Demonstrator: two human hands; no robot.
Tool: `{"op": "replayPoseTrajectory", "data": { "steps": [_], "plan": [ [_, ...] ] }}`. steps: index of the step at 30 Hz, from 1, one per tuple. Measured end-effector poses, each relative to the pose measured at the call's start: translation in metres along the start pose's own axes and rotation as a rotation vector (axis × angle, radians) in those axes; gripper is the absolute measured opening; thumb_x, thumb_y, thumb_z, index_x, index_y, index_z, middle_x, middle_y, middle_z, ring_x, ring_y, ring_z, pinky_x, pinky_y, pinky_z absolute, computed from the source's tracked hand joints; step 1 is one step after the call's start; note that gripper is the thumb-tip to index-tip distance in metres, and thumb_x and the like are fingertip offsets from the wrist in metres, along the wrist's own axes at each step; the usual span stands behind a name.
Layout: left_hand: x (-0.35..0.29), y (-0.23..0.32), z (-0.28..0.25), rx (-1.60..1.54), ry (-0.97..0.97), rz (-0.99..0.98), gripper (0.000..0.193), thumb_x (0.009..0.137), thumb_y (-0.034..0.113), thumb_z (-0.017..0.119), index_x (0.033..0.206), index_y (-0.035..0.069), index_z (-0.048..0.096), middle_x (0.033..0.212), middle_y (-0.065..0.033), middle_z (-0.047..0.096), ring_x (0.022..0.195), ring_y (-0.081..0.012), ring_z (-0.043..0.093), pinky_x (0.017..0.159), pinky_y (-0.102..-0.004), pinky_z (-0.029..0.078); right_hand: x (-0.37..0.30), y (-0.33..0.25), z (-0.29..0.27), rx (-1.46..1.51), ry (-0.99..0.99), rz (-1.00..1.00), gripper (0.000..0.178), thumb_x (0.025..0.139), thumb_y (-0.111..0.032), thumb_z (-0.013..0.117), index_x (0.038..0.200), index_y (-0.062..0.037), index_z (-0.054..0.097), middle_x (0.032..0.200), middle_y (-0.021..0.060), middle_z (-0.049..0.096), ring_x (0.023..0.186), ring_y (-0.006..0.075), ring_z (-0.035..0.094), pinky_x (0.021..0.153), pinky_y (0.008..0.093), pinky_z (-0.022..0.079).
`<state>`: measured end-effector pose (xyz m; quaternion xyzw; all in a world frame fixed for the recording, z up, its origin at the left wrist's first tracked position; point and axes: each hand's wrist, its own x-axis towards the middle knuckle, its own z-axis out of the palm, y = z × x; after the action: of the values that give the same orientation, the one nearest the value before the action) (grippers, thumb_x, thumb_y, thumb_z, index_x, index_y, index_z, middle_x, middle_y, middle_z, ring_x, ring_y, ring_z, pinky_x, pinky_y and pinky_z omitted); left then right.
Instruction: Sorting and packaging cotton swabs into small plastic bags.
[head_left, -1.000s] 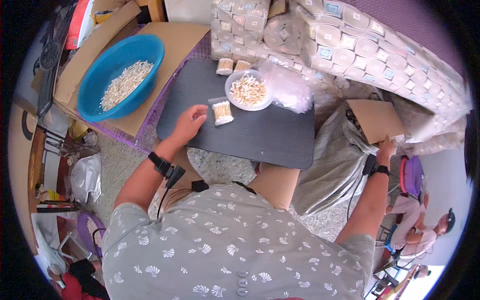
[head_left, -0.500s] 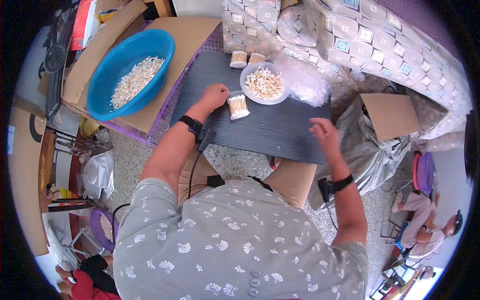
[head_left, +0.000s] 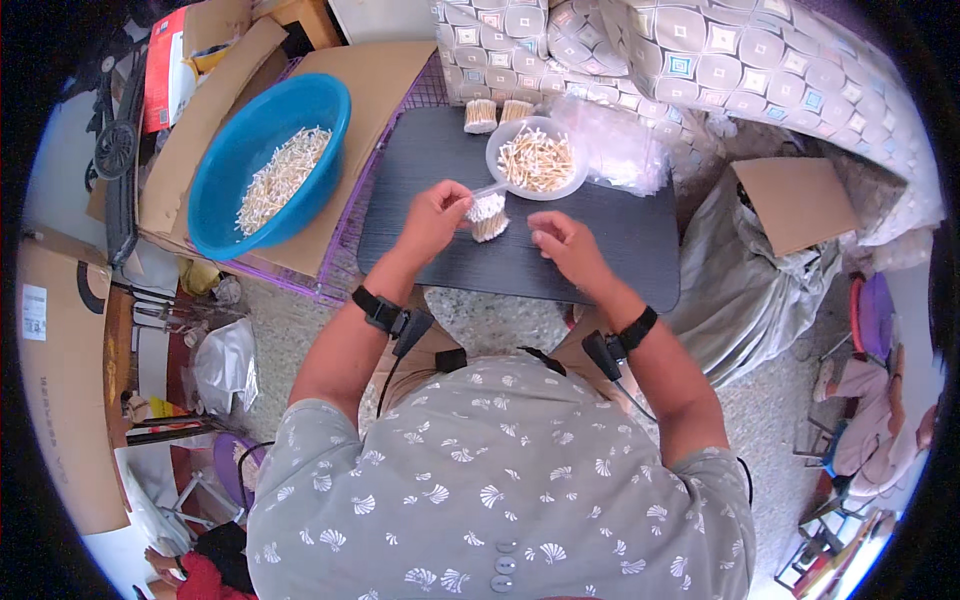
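My left hand pinches the edge of a small clear bag of cotton swabs over the dark tabletop. The bag is tilted, with white swab tips facing up. Just right of it, my right hand hovers with its fingers loosely bent and apart, holding nothing. Behind the bag stands a translucent white bowl heaped with loose cotton swabs. Two bundles of swabs, one on the left and one on the right, sit at the table's far edge. Beside the bowl lies a pile of clear plastic bags.
To the left, a large blue basin with many swabs rests on cardboard over a purple wire rack. A patterned sofa borders the far side. A grey sack stands at right; another person sits beyond.
My right hand has come left from the table's right side toward the bag. My left hand has moved right and now grips the bag, which has tilted.
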<state>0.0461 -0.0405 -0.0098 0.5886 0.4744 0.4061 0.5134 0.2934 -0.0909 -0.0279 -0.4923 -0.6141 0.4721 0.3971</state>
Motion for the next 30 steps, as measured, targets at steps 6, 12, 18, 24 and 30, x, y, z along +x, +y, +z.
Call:
{"op": "replayPoseTrajectory", "data": {
  "steps": [6,12,18,24,30],
  "plan": [
    [-0.018,0.025,0.017,0.040,-0.091,0.116,0.010,0.089,0.009,0.060,0.094,0.001,0.061,0.087,-0.0025,0.061,0.079,-0.0089,0.059,0.067,-0.0258,0.053,0.009,-0.025,0.005,-0.045,0.147,-0.213,0.033,0.081,-0.013,0.068,0.112,-0.0037,0.061,0.104,0.0098,0.065,0.093,0.0171,0.063,0.078,0.0301,0.052],
    [-0.023,0.028,0.032,0.099,-0.138,0.181,0.009,0.089,0.010,0.061,0.095,0.002,0.061,0.086,-0.0012,0.062,0.080,-0.0085,0.058,0.071,-0.0242,0.050,-0.002,-0.035,0.003,0.013,0.170,-0.245,0.016,0.084,-0.006,0.064,0.100,-0.0015,0.065,0.103,0.0055,0.064,0.092,0.0110,0.060,0.075,0.0248,0.049],
    [-0.023,0.012,0.045,0.198,-0.108,0.230,0.014,0.086,0.009,0.064,0.098,0.002,0.062,0.086,-0.0011,0.062,0.080,-0.0089,0.058,0.071,-0.0248,0.049,-0.012,-0.025,0.000,-0.117,0.235,-0.281,0.010,0.084,-0.005,0.064,0.093,-0.0013,0.065,0.102,0.0061,0.065,0.086,0.0104,0.060,0.070,0.0239,0.048],
    [-0.028,0.004,0.047,0.217,-0.093,0.195,0.012,0.084,0.009,0.065,0.095,0.002,0.064,0.087,-0.0024,0.063,0.077,-0.0099,0.059,0.069,-0.0247,0.049,-0.018,-0.016,-0.004,-0.127,0.277,-0.265,0.011,0.084,-0.006,0.065,0.094,-0.0014,0.065,0.100,0.0066,0.065,0.085,0.0121,0.061,0.072,0.0254,0.049],
    [-0.029,0.008,0.049,0.269,-0.079,0.256,0.011,0.085,0.008,0.063,0.093,0.001,0.066,0.087,-0.0040,0.063,0.078,-0.0108,0.061,0.069,-0.0247,0.049,-0.019,-0.014,-0.004,-0.142,0.299,-0.276,0.014,0.081,-0.008,0.068,0.094,-0.0038,0.066,0.095,0.0077,0.066,0.085,0.0179,0.064,0.070,0.0289,0.051]
  ]
}}
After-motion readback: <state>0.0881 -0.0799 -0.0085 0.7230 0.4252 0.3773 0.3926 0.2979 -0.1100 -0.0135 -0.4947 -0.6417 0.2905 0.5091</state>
